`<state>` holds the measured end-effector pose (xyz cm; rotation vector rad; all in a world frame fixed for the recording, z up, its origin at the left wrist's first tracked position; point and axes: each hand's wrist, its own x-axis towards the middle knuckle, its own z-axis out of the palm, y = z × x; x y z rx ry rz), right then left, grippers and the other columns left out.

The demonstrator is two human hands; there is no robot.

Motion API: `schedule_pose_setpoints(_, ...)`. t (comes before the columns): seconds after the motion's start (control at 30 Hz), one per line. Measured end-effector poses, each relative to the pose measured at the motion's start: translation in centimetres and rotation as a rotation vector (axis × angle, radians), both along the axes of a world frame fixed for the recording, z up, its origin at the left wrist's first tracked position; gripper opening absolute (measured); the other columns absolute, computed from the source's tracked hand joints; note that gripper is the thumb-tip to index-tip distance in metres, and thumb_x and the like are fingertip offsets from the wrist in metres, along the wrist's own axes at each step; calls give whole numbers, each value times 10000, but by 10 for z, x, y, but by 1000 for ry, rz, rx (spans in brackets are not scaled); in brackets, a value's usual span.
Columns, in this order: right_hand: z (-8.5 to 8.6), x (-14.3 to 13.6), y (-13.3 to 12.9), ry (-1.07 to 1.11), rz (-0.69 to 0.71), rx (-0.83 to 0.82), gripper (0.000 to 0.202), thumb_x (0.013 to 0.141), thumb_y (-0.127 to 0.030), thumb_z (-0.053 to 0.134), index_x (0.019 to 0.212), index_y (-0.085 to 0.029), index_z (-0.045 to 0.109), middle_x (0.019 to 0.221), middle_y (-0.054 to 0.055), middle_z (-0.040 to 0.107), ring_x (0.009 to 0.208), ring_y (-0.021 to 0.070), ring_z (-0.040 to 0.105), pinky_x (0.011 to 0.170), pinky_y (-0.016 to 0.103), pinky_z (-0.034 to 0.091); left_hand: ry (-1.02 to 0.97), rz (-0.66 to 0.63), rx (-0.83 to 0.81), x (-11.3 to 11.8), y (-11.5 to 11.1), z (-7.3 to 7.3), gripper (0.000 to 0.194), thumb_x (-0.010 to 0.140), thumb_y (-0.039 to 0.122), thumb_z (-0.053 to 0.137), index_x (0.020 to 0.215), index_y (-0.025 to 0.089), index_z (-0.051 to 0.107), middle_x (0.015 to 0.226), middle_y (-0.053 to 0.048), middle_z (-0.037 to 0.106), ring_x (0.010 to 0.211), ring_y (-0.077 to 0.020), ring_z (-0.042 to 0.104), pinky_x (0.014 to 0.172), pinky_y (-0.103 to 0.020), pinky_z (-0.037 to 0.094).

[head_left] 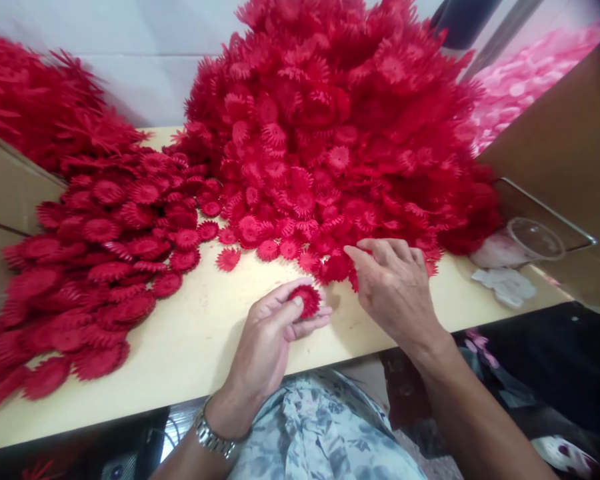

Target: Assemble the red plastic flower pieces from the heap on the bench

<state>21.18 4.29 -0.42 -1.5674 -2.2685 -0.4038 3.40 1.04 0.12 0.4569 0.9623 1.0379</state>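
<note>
My left hand (275, 323) is closed on a red fringed flower disc (307, 300), the thumb pressing on it and the fingers beneath. To its right, my right hand (393, 277) hovers at the front edge of a tall heap of red flower discs (300, 180). Its fingers are curled down toward the pieces there. Whether a piece sits in its fingertips is hidden behind the hand. A few loose discs (229, 259) lie on the pale tabletop (195, 347) in front of the heap.
Stacked red discs (100, 230) spread along the left side, with longer-petalled red pieces (25, 100) behind them. On the right stand a clear plastic cup (535, 240) and a crumpled white item (505, 287). Board partitions (565, 140) flank the table; pink pieces (525, 80) lie beyond the right one.
</note>
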Motion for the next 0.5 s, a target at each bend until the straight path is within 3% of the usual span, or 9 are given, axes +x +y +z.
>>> schedule_pose_setpoints(0.1,2,-5,-2,239,62,82,237,825,-105,478,1018,-146,610,856,85,625,794,207,514,720,350,404,-103,32,-14,-1,0,-3,245,782,181,553,987,71,627,872,-126,708,823,-284,676,836,-448,505)
schedule_pose_setpoints(0.2,5,-19,-8,463,244,-33,175,852,-164,499,993,-122,592,815,79,596,763,183,511,707,319,417,-142,51,-6,0,-1,-5,223,815,193,523,954,82,657,876,-119,709,786,-235,672,794,-421,526)
schedule_pose_setpoints(0.33,1,-34,-13,502,387,-302,139,821,-269,587,820,-133,561,718,36,521,708,159,476,641,274,396,-100,-15,49,2,-3,-4,188,815,154,529,884,121,700,807,-66,706,714,-141,641,735,-288,538)
schedule_pose_setpoints(0.5,-6,-33,-12,534,454,-329,95,862,-135,484,777,-151,522,683,18,496,671,141,460,614,254,370,37,-101,94,4,-5,-6,221,815,189,547,976,158,695,887,-65,698,829,-167,630,688,-242,525)
